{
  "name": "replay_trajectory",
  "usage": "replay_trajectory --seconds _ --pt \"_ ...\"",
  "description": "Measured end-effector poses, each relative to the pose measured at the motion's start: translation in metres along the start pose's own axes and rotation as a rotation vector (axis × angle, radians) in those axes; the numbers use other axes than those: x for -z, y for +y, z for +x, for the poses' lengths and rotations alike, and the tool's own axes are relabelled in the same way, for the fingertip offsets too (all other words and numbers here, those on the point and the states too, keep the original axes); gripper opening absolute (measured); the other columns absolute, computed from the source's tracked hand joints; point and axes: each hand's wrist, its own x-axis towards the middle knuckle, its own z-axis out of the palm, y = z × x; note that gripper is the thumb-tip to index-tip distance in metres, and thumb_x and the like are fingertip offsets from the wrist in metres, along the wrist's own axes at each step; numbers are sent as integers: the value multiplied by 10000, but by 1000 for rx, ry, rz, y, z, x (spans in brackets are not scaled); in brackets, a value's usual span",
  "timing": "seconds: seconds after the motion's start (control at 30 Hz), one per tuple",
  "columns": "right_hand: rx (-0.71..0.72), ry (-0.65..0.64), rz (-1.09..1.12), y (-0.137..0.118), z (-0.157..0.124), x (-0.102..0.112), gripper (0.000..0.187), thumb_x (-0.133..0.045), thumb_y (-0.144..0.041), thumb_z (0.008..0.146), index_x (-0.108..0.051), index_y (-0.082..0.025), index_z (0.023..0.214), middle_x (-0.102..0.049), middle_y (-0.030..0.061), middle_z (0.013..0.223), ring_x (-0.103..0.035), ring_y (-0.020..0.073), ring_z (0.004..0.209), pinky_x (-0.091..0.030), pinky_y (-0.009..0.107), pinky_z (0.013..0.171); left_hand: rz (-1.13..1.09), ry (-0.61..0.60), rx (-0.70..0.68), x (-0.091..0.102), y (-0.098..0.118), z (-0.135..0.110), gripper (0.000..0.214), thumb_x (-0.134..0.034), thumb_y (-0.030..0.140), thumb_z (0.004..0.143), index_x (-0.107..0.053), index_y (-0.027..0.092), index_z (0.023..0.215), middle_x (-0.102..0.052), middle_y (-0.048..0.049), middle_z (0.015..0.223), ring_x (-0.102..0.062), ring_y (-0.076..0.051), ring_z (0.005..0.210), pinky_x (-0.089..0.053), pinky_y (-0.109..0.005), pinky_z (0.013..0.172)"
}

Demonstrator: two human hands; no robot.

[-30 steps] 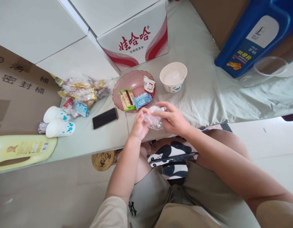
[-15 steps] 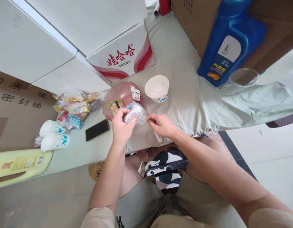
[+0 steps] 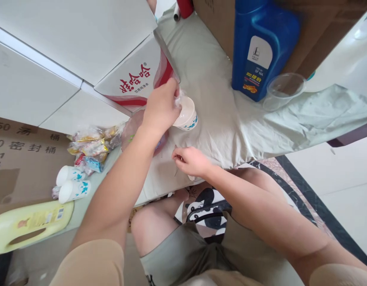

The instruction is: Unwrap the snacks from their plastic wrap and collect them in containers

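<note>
My left hand (image 3: 163, 106) is closed on a crumpled clear plastic bag (image 3: 179, 100), held at the left rim of a white paper bowl (image 3: 191, 122) with blue leaf marks. Most of the bag hides behind my fingers. Nearer to me, my right hand (image 3: 191, 161) hovers over the cloth with its fingertips pinched together. A thin thing may be in that pinch, too small to name. My left forearm covers much of the pink ribbed bowl (image 3: 128, 133) and the packets in it.
On the left lie wrapped snacks (image 3: 92, 145), two paper cups (image 3: 74, 191) and a yellow jug (image 3: 49, 220). A white and red carton (image 3: 126, 89) stands behind. At the right are a blue bottle (image 3: 257, 55) and a clear plastic cup (image 3: 283, 93). The cloth-covered surface ends above my knees.
My left hand has moved away from me with the plastic bag, from beside the pink bowl to the paper bowl's rim. My right hand stays low, now apart from the bag. The view has shifted.
</note>
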Motion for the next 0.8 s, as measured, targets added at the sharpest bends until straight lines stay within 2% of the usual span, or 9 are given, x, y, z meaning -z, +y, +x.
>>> replay_trajectory --seconds 0.13,0.23,0.33,0.43,0.53,0.67,0.8 --pt "-15 -2 -6 -1 -2 3 289 -486 -196 895 -720 -215 1064 -775 60 1043 -686 223 935 -392 284 719 -34 -302 57 -19 -5 18 308 -700 -5 599 -565 219 761 -522 1 677 -656 -298 934 -480 -413 908" --pt "0 -8 2 -2 -2 3 291 -486 -189 894 -724 -215 1060 -776 58 1061 -686 218 941 -399 282 730 -109 -462 50 -27 -9 28 333 -700 -3 497 -647 212 745 -547 3 649 -664 -301 898 -496 -390 864" --pt "24 -9 11 -2 -2 2 283 -478 -178 889 -728 -217 1017 -777 55 1063 -687 214 948 -403 281 739 -218 -607 41 -22 -9 35 353 -695 52 497 -724 214 810 -598 3 684 -674 -262 814 -517 -361 812" --pt "25 -4 15 -1 -2 3 281 -476 -185 891 -726 -214 1015 -778 59 1058 -690 222 958 -404 288 740 -372 -743 135 -14 -11 39 280 -678 146 575 -751 200 840 -644 -19 737 -684 -231 756 -538 -355 755" --pt "14 4 16 1 -2 2 277 -480 -188 895 -723 -218 1024 -778 56 1058 -693 223 963 -411 286 749 -474 -784 173 -15 -15 42 232 -674 197 616 -749 196 836 -674 -49 764 -679 -222 734 -534 -350 689" --pt "26 6 9 2 -2 1 274 -480 -182 896 -723 -217 1019 -778 56 1050 -695 222 960 -416 286 757 -285 -755 23 -31 -12 45 156 -739 151 567 -721 215 708 -633 -12 645 -644 -213 678 -523 -336 693" --pt "20 11 3 3 -3 2 280 -476 -191 907 -725 -214 1033 -779 60 1048 -696 223 958 -416 286 755 -114 -802 41 -51 -11 46 145 -731 85 602 -644 199 577 -509 26 495 -620 -201 657 -533 -364 777"
